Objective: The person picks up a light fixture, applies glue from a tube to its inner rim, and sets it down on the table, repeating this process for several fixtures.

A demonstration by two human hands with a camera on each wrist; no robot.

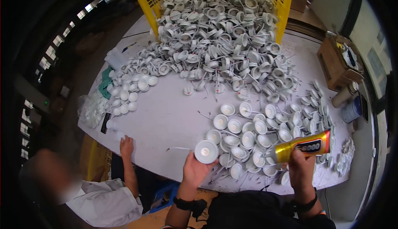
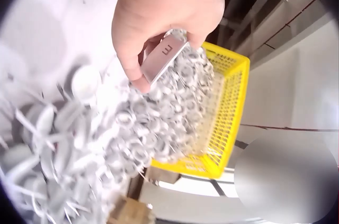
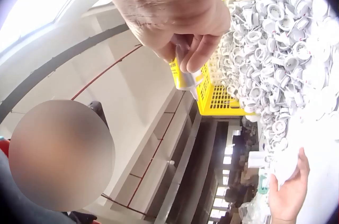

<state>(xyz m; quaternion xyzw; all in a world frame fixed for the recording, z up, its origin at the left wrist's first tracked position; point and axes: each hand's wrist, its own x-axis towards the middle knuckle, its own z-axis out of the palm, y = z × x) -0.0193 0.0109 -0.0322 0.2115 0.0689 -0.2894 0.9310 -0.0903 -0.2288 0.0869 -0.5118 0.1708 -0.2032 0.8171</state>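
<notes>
My left hand point(image 1: 196, 172) holds a round white downlight point(image 1: 206, 151) by its rim, its pale disc facing up and a thin wire trailing left. In the left wrist view the thumb and fingers pinch this downlight point(image 2: 164, 57) edge-on, with a dark mark on its side. A yellow glue tube point(image 1: 286, 149) with black lettering ending in "8000" is gripped by my right hand point(image 1: 301, 171), above the right part of the table. The right wrist view shows the tube's pointed nozzle point(image 3: 194, 94). Beneath and between the hands lie several similar downlights point(image 1: 248, 140), face up.
A large heap of white fittings point(image 1: 224, 34) spills from a yellow crate point(image 1: 286, 5) at the back. Small white cups point(image 1: 124, 96) and a plastic bag point(image 1: 92, 109) lie left, near another person's hand point(image 1: 126, 146). A cardboard box point(image 1: 335, 65) and cans point(image 1: 351, 109) stand right.
</notes>
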